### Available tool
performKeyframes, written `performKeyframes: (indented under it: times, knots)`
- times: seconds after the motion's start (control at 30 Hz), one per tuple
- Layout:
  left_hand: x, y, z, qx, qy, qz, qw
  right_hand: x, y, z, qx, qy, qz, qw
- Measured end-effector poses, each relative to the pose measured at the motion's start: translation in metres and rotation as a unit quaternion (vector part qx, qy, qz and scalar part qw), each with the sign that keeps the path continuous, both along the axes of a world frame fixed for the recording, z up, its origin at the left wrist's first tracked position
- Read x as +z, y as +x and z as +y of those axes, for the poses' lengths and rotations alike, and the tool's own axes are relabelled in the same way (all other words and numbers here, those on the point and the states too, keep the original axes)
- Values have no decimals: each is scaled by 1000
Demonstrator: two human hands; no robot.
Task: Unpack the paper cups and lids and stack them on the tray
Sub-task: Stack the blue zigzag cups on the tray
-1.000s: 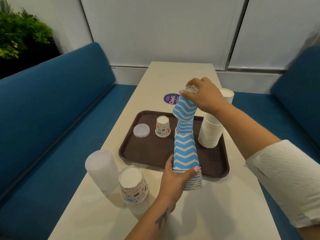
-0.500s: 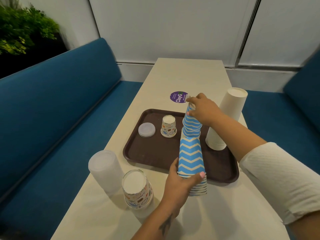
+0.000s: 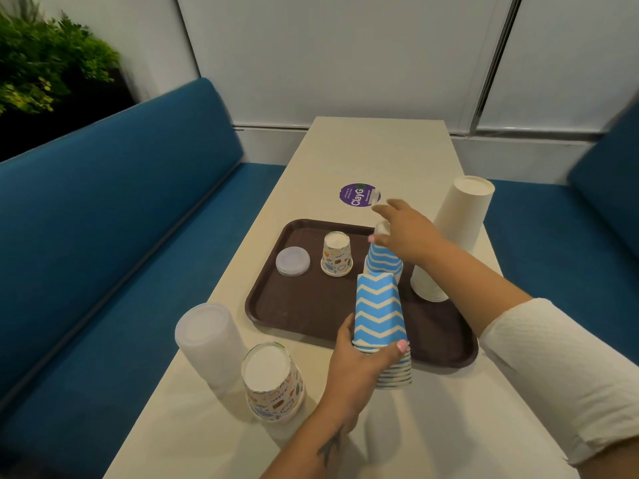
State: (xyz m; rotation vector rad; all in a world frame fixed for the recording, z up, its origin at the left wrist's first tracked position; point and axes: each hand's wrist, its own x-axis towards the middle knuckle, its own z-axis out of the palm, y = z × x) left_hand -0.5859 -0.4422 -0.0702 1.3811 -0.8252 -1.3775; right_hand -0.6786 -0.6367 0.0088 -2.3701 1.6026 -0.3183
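My left hand (image 3: 359, 368) grips a stack of upside-down blue zigzag cups (image 3: 378, 312) at the near edge of the brown tray (image 3: 266, 316). One blue zigzag cup (image 3: 383, 261) stands upside down on the tray behind the stack. Just over its top hovers my right hand (image 3: 408, 233), fingers stretched out and blurred, thumb by the cup's rim. On the tray are also a cartoon-print cup (image 3: 336, 254), a flat lid (image 3: 292, 261) and a tall stack of white cups (image 3: 453, 236).
On the table's near left stand a wrapped column of translucent lids (image 3: 207, 344) and a stack of cartoon-print cups (image 3: 273, 382). A purple sticker (image 3: 356, 195) lies beyond the tray. Blue benches run along both sides of the table.
My right hand lifted one blue cup off the stack, lowered it onto the tray and has spread its fingers. My left hand kept its hold on the stack.
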Motion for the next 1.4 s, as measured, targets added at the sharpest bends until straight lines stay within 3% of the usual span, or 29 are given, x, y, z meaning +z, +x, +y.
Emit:
performKeyframes:
  times: [0.07,0.13,0.3,0.53,0.73,0.93,1.13,1.4]
  knots:
    - [3,0,-2,6,-6,5,1000,15,-2,12,9,-64,-47,997]
    - [6,-2,-3,15,-15,7,1000,32,-3,27,17,-60,-69,996]
    - [14,-8,-8,12,-27,8,1000,53,-6,59,56,208,-26,976]
    - [16,-12,-4,-8,-40,14,999,49,-12,68,42,248,-53,966]
    - [16,-11,6,-23,-41,2,999,64,-16,58,11,175,-92,980]
    - [11,-7,6,-2,-14,28,1000,76,-13,39,-49,21,-209,976]
    - [8,-5,1,5,-4,31,1000,69,-7,21,-50,-97,-130,986]
    - [0,-4,-1,12,0,11,1000,40,-4,3,-39,-89,-33,995]
